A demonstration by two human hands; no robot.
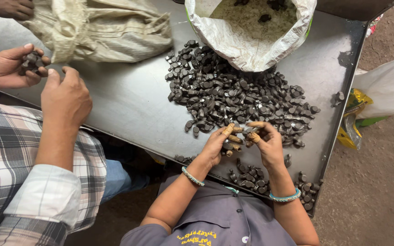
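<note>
The left hand [217,145] and right hand [265,141], fingertips wrapped in tan tape, meet at the near edge of a smooth dark metal surface [128,105]. Fingers of both hands are curled narrow around small dark rubber parts [234,142]. Just beyond lies the heap of matching parts [233,93]: matte black, short-stemmed, round-capped. A woven white sack [251,43] stands open behind the heap. At left, a co-worker's hand [12,66] cups more parts beside a coarse beige cloth bag [101,29].
</note>
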